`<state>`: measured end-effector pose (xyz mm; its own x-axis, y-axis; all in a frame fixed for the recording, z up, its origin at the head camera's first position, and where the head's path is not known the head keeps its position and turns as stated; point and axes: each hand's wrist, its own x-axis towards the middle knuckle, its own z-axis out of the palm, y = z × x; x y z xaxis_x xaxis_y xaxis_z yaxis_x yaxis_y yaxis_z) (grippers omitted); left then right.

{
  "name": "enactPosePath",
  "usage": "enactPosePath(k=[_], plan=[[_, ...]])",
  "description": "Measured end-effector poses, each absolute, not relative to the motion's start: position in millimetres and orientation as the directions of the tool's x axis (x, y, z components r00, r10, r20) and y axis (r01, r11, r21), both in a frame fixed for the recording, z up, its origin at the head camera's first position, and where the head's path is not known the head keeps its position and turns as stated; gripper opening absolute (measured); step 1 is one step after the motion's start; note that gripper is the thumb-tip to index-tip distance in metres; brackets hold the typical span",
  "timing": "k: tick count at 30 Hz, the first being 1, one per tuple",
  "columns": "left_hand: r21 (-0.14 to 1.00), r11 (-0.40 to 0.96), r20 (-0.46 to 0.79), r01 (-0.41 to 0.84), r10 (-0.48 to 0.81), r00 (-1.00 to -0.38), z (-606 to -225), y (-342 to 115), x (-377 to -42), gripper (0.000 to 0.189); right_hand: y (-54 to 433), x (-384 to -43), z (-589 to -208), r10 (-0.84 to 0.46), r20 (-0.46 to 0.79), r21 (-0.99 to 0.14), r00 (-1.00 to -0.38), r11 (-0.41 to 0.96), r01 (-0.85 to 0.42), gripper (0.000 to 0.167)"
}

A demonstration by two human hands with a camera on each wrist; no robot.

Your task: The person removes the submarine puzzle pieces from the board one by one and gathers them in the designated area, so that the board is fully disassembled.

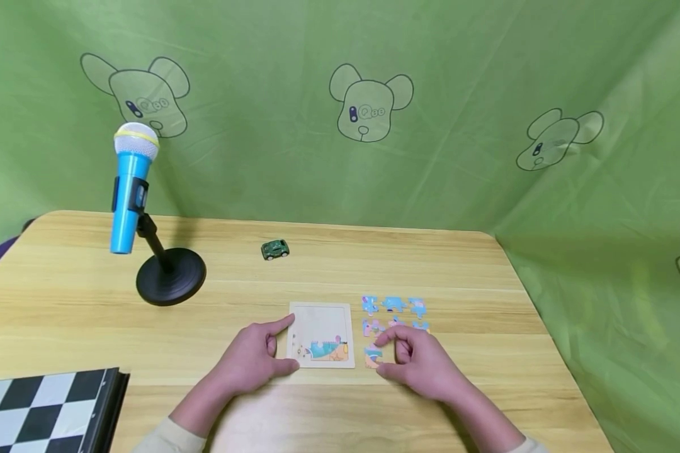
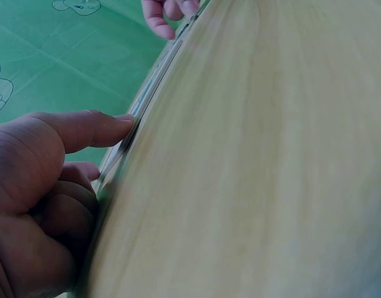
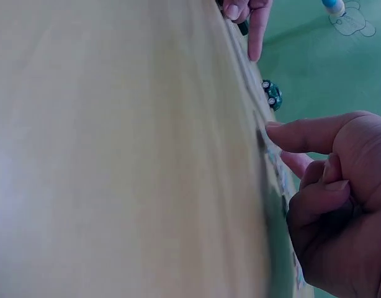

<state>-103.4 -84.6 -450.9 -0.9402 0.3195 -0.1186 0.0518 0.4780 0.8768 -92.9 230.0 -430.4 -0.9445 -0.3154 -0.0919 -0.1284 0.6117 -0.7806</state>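
Observation:
A square puzzle board lies on the table, with a few pieces fitted along its bottom row. My left hand rests at its left side. The straight index finger touches the left edge and the thumb presses near the lower left corner, the other fingers folded under. To the right of the board, my right hand pinches a loose puzzle piece between index finger and thumb, at its upper and lower edges. Beyond this hand lie more loose puzzle pieces in rows, some partly hidden by the fingers.
A blue toy microphone leans on a black round-based stand at the back left. A small green toy car sits behind the board. At the front left is a black-and-white checkered board. A green curtain hangs behind the table.

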Motion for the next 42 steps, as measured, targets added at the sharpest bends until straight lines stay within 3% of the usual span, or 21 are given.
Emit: enactPosePath(k=[11,22,42], plan=[[0.876,0.477,-0.108,0.066,0.327,-0.939,-451,-85,-104,0.081,196,-108,-432,-0.407,-0.072,-0.827,-0.91,0.535,-0.174,0.032],[0.88,0.471,-0.108,0.061,0.323,-0.94,-453,-85,-104,0.081,164,-117,-431,-0.468,-0.172,-0.828,-0.867,0.546,-0.13,0.03],[0.887,0.459,-0.11,0.054,0.324,-0.94,-452,-85,-104,0.08,155,-121,-432,-0.489,-0.21,-0.802,-0.847,0.582,-0.137,0.025]])
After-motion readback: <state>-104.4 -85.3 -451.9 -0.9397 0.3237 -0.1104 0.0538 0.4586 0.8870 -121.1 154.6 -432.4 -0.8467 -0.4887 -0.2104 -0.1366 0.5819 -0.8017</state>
